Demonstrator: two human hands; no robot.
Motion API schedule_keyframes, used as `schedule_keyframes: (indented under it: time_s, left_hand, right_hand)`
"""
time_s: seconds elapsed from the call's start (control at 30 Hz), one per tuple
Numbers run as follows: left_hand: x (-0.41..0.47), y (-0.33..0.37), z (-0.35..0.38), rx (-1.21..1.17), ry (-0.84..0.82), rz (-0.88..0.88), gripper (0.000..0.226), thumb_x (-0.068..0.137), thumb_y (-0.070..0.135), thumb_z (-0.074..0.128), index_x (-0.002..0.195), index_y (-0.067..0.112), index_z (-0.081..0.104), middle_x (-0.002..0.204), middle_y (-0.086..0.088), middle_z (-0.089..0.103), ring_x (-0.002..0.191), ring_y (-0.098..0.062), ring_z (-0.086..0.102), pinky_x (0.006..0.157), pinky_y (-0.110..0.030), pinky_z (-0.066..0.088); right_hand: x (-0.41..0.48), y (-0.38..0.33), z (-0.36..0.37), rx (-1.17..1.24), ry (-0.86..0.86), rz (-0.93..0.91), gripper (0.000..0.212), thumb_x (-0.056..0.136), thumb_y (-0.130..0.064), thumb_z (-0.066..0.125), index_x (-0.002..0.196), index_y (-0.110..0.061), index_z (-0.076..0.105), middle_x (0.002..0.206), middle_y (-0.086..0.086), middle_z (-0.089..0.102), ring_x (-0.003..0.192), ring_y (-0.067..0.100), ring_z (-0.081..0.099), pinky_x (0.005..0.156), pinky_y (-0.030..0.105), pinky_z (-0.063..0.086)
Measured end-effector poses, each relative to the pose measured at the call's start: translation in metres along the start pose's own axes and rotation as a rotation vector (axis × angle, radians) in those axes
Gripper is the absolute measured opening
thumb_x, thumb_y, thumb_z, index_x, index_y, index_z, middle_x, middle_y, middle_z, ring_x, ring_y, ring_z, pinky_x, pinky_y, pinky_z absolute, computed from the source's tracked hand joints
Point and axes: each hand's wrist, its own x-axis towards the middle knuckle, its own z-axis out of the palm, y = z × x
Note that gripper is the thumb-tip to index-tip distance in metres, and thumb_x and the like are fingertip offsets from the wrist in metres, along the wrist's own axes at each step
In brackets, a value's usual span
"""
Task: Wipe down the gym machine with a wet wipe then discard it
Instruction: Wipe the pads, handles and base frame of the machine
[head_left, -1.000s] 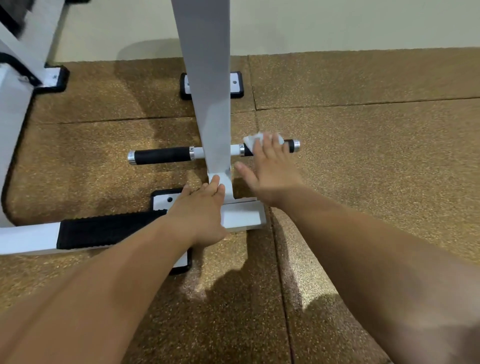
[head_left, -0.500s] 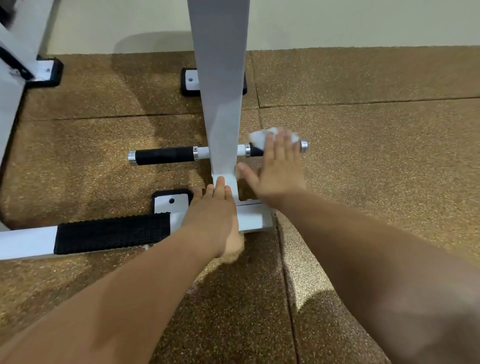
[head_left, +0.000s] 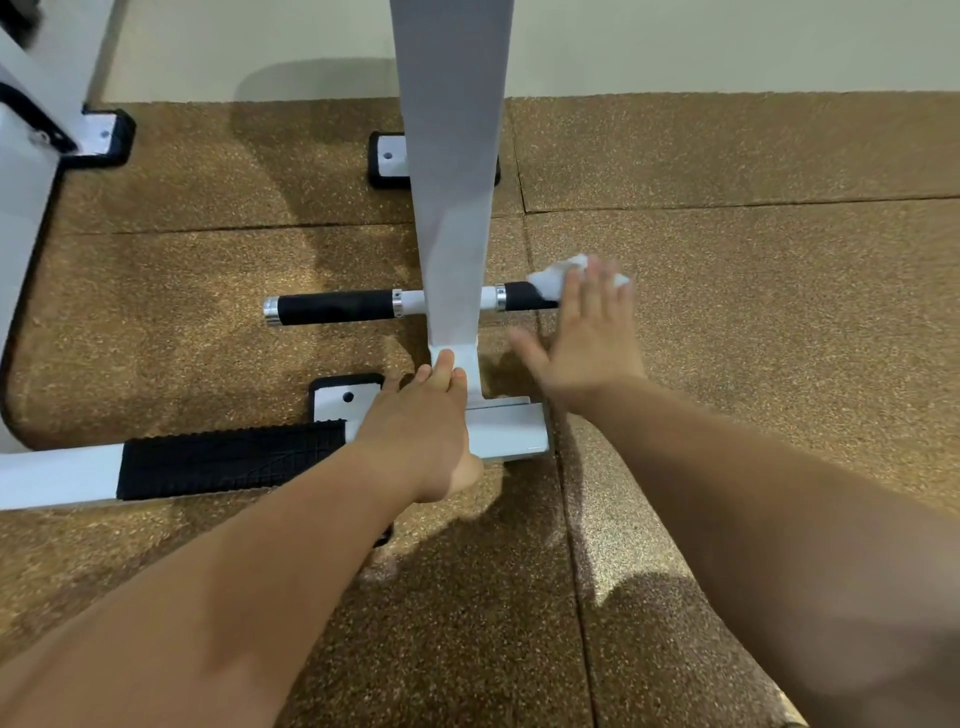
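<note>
- Right hand (head_left: 592, 340) pressed a wet wipe (head_left: 555, 279), fingers (head_left: 597, 291) flat, onto the crossbar's right black grip (head_left: 521, 297).
- Left hand (head_left: 415, 431) rested on the white base beam (head_left: 511, 431) at the upright post's (head_left: 451, 156) foot.

Head camera looks down, close over the machine base (head_left: 511, 431).

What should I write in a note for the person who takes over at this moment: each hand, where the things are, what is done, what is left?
Left hand: open, rests on the white base beam and touches the foot of the upright post.
Right hand: open, straight fingers press the wet wipe on the right grip of the low bar.
Done: the wipe is at work on the right grip; which other parts are already wiped cannot be told.
Left: finish this grip, probably the left grip and the frame, then discard the wipe. No bin is in view.
</note>
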Motion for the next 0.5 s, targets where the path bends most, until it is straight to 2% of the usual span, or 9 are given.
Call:
schedule_keyframes:
  time_s: [0.1, 0.2, 0.23, 0.3, 0.4, 0.5]
  left_hand:
    - [0.0, 0.003, -0.001, -0.002, 0.009, -0.009, 0.094, 0.095, 0.045, 0.053, 0.162, 0.011, -0.003, 0.169, -0.008, -0.019, 0.158, -0.028, 0.0, 0.127, -0.051, 0.006]
    - [0.0, 0.001, -0.001, -0.002, 0.004, -0.001, 0.095, 0.096, 0.047, 0.052, 0.162, 0.011, -0.004, 0.169, -0.008, -0.019, 0.158, -0.028, 0.0, 0.127, -0.051, 0.006]
    - [0.0, 0.0, -0.001, -0.008, -0.004, 0.006, 0.095, 0.096, 0.048, 0.053, 0.162, 0.011, -0.005, 0.169, -0.008, -0.02, 0.158, -0.028, -0.001, 0.127, -0.051, 0.005]
    - [-0.001, -0.004, 0.001, -0.008, -0.007, 0.021, 0.096, 0.096, 0.049, 0.053, 0.162, 0.011, -0.005, 0.169, -0.007, -0.02, 0.158, -0.028, -0.001, 0.126, -0.049, 0.004]
    - [0.0, -0.003, 0.003, 0.01, 0.009, 0.026, 0.097, 0.097, 0.05, 0.054, 0.162, 0.01, -0.005, 0.169, -0.008, -0.02, 0.158, -0.029, -0.001, 0.126, -0.05, 0.006]
    - [0.0, 0.002, 0.003, 0.01, 0.014, 0.002, 0.095, 0.097, 0.047, 0.053, 0.162, 0.009, -0.005, 0.169, -0.01, -0.019, 0.157, -0.03, -0.002, 0.127, -0.05, 0.006]
  right_hand:
    - [-0.001, -0.019, 0.002, 0.05, -0.051, -0.263, 0.107, 0.089, -0.085, 0.005, 0.16, -0.008, -0.018, 0.166, 0.014, -0.028, 0.152, 0.029, -0.03, 0.128, 0.048, -0.008]
    - [-0.001, -0.004, 0.003, 0.044, -0.051, -0.309, 0.101, 0.091, -0.081, 0.008, 0.16, -0.012, -0.019, 0.167, 0.01, -0.029, 0.152, 0.024, -0.031, 0.128, 0.046, -0.005]
    - [-0.002, 0.005, 0.005, 0.01, -0.042, -0.261, 0.1, 0.091, -0.08, 0.003, 0.159, -0.011, -0.021, 0.166, 0.011, -0.028, 0.152, 0.025, -0.03, 0.128, 0.047, -0.004]
    - [-0.005, 0.017, 0.005, 0.009, -0.019, -0.031, 0.101, 0.092, -0.08, -0.001, 0.159, -0.007, -0.021, 0.167, 0.017, -0.022, 0.154, 0.031, -0.023, 0.128, 0.049, -0.002]
    - [-0.005, 0.01, 0.002, 0.248, -0.103, 0.335, 0.107, 0.095, -0.08, 0.009, 0.159, 0.003, -0.012, 0.169, 0.023, -0.008, 0.156, 0.035, -0.015, 0.128, 0.047, -0.005]
    - [-0.009, -0.005, 0.012, 0.394, -0.067, 0.338, 0.11, 0.095, -0.079, 0.017, 0.157, 0.007, -0.014, 0.168, 0.024, -0.013, 0.155, 0.036, -0.022, 0.128, 0.047, -0.008]
